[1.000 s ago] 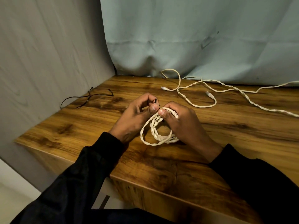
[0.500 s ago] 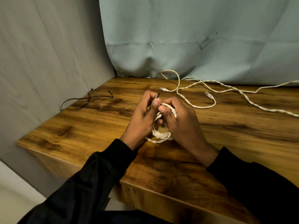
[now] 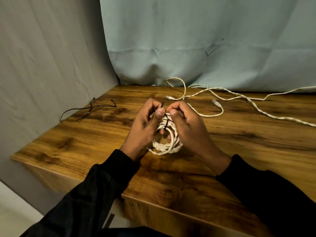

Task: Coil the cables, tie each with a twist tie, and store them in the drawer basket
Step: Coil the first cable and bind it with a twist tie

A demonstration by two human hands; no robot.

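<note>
Tying step: left hand (image 3: 145,124) and right hand (image 3: 188,124) pinching black twist tie (image 3: 165,123) around coiled cable (image 3: 166,142); twist ends next.

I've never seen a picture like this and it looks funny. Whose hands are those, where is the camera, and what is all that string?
There is no machine here, just a person. The camera sits on the person's head and looks down, so you see their own two arms in black sleeves.

The surface is a wooden table. Between the hands is a white cable coil, wound into loops. A thin black twist tie goes around the loops. The left hand pinches the tie's end, which pokes up above the fingers. The right hand holds the coil and pinches near the tie too.

Farther back lies a loose white cable, not yet wound up. On the table's left side lie some spare black ties. Behind it all hangs a pale cloth.
</note>
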